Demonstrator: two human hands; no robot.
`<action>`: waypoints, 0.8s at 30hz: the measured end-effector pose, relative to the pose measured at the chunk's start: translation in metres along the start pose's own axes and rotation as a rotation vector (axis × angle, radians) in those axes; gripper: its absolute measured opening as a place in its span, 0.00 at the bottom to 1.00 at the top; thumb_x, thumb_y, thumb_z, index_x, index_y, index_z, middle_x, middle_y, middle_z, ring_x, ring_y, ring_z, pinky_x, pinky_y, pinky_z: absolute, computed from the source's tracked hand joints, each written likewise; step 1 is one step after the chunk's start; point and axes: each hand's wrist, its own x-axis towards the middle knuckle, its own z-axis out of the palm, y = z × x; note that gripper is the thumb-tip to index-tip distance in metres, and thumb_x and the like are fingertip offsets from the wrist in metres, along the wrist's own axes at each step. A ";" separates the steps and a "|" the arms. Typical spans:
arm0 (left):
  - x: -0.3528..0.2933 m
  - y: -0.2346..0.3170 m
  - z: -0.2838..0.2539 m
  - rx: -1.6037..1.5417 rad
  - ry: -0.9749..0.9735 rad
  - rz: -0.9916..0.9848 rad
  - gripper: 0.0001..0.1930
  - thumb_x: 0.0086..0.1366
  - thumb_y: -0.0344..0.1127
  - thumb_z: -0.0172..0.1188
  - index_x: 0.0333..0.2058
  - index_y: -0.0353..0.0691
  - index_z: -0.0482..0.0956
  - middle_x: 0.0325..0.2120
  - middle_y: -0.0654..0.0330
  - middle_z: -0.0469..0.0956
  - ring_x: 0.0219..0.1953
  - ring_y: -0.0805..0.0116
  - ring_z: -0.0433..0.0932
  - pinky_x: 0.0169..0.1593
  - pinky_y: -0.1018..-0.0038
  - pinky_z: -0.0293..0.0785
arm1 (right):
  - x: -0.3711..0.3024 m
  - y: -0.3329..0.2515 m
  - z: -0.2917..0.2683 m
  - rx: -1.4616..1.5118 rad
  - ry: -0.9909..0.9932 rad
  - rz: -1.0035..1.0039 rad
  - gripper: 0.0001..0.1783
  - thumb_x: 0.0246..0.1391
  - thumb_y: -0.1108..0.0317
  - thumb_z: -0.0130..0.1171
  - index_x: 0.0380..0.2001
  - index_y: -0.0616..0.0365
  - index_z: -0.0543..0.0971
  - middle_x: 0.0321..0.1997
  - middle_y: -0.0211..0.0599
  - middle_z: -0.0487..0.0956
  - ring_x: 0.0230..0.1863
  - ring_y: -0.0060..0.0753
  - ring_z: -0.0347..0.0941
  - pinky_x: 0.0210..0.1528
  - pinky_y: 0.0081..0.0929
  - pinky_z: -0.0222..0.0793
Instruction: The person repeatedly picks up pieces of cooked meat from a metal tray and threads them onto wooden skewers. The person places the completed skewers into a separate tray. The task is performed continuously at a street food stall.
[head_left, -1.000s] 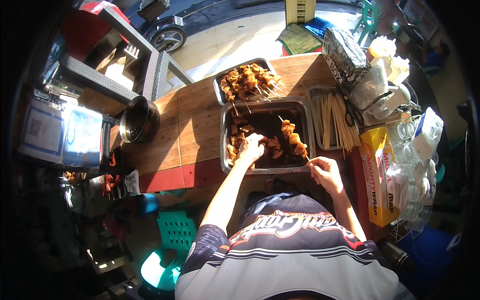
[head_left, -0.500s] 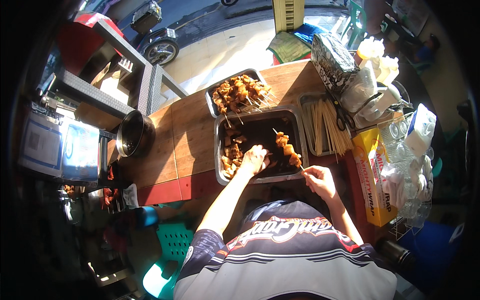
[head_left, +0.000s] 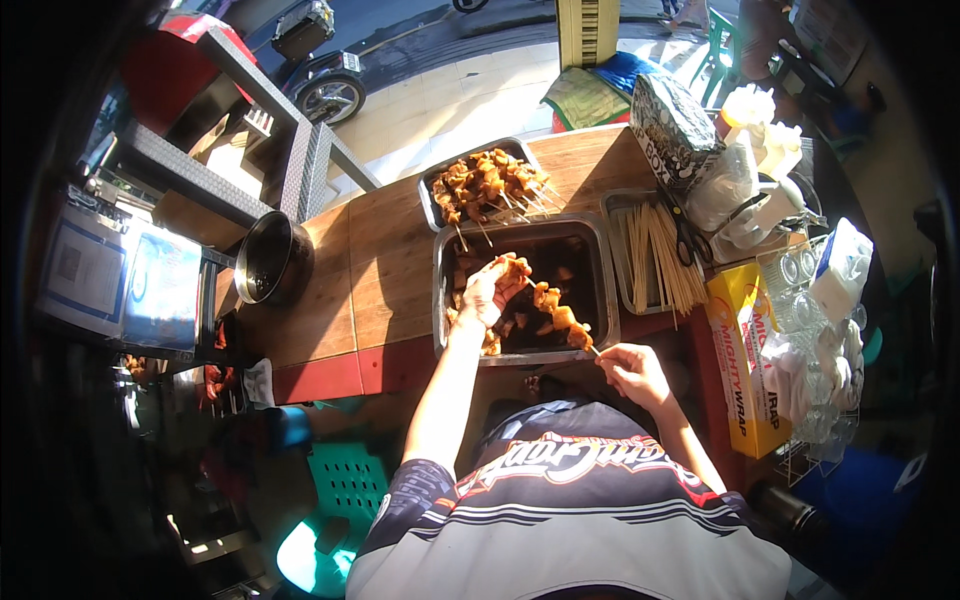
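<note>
My right hand point(head_left: 636, 374) pinches the lower end of a bamboo skewer of meat point(head_left: 562, 318), which slants up and left over a metal tray point(head_left: 609, 285). Several brown, sauced meat pieces are threaded along the stick. Close to its upper tip, my left hand point(head_left: 484, 296) grips a piece of meat point(head_left: 513, 266); whether the tip has entered that piece I cannot tell. Dark marinade fills the tray, with loose meat pieces lying at its left side, partly hidden by my left hand.
Behind stands a smaller tray point(head_left: 428, 205) heaped with filled skewers. To the right are a tray of bare bamboo sticks point(head_left: 655, 260), scissors point(head_left: 687, 235), a yellow wrap box point(head_left: 750, 370) and a wire rack of glasses point(head_left: 805, 300). A dark pot point(head_left: 275, 258) sits left on the wooden table point(head_left: 325, 325).
My left hand has risen out of the tray with a piece of meat and come up to the skewer's tip. My right hand has shifted slightly left and down with the skewer.
</note>
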 end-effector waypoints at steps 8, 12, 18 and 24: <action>-0.002 -0.004 0.001 -0.016 -0.006 0.029 0.11 0.67 0.32 0.56 0.46 0.34 0.77 0.39 0.51 0.82 0.43 0.57 0.83 0.49 0.64 0.80 | -0.001 -0.003 0.006 -0.044 -0.018 0.011 0.06 0.58 0.70 0.59 0.33 0.61 0.81 0.18 0.26 0.74 0.15 0.13 0.65 0.16 0.15 0.60; -0.007 -0.006 0.009 -0.045 0.042 0.017 0.10 0.67 0.31 0.56 0.45 0.35 0.78 0.38 0.51 0.82 0.41 0.57 0.83 0.50 0.64 0.79 | -0.001 -0.005 0.009 -0.055 0.002 -0.007 0.07 0.57 0.68 0.60 0.33 0.61 0.82 0.17 0.26 0.75 0.15 0.14 0.66 0.16 0.16 0.61; -0.017 -0.006 0.032 0.093 0.078 0.055 0.10 0.67 0.33 0.56 0.44 0.37 0.77 0.38 0.54 0.82 0.42 0.59 0.83 0.46 0.66 0.81 | -0.005 -0.015 0.014 -0.119 0.009 0.047 0.08 0.55 0.69 0.59 0.34 0.61 0.82 0.18 0.27 0.75 0.16 0.15 0.67 0.18 0.18 0.62; -0.020 -0.008 0.042 0.111 0.099 0.091 0.09 0.69 0.32 0.54 0.44 0.35 0.76 0.38 0.52 0.82 0.40 0.58 0.83 0.45 0.66 0.82 | -0.008 -0.018 0.019 -0.093 0.002 0.033 0.08 0.56 0.71 0.57 0.34 0.62 0.82 0.19 0.28 0.76 0.18 0.15 0.69 0.19 0.17 0.64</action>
